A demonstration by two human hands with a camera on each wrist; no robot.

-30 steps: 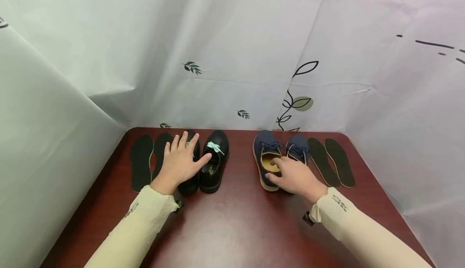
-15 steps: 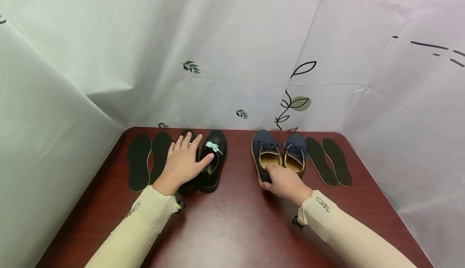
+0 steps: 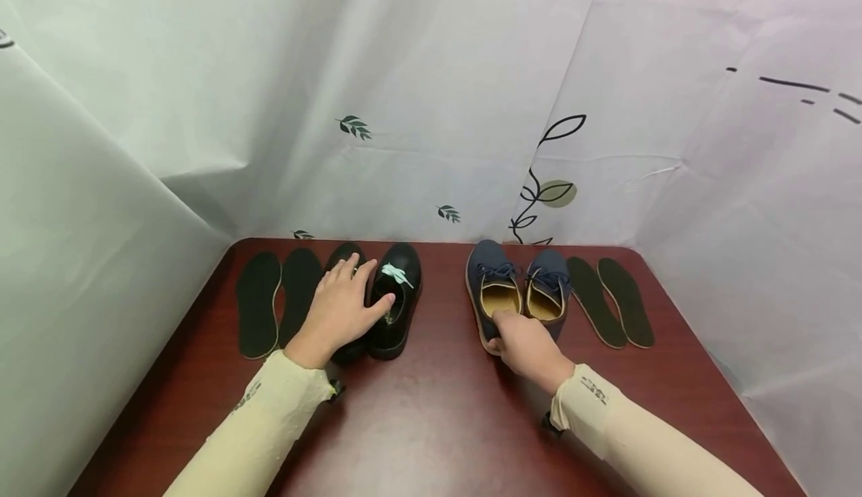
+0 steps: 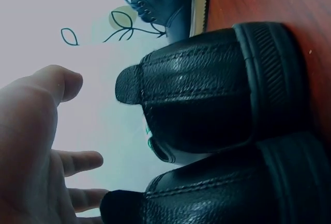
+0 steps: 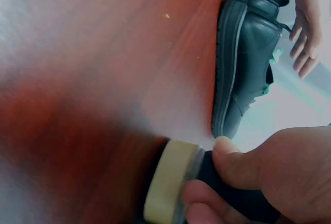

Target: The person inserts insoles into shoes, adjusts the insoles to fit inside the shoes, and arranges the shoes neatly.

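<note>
My left hand (image 3: 340, 306) hovers over the left black shoe (image 3: 342, 251), its fingers spread and slightly bent, covering much of that shoe. In the left wrist view the palm and fingers (image 4: 80, 162) hold nothing behind the black heels. Beside it stands the right black shoe (image 3: 408, 261) with a mint-green lace bow. At the heel of the left navy shoe (image 3: 486, 255), my right hand (image 3: 532, 351) grips with thumb and fingers; the right wrist view shows them on the heel above its pale sole (image 5: 168, 185). The right navy shoe (image 3: 548, 263) stands alongside, its heel partly hidden.
Two dark insoles lie at the left, one outer (image 3: 259, 306) and one inner (image 3: 299, 280). Another pair, an inner insole (image 3: 594, 302) and an outer insole (image 3: 626, 302), lies at the right. White patterned cloth (image 3: 417, 108) surrounds the reddish-brown table (image 3: 431, 422).
My right hand has moved left and slightly down, onto the left navy shoe's heel, uncovering more of the right navy shoe. The left hand's fingers have bent a little; the shoes look unmoved.
</note>
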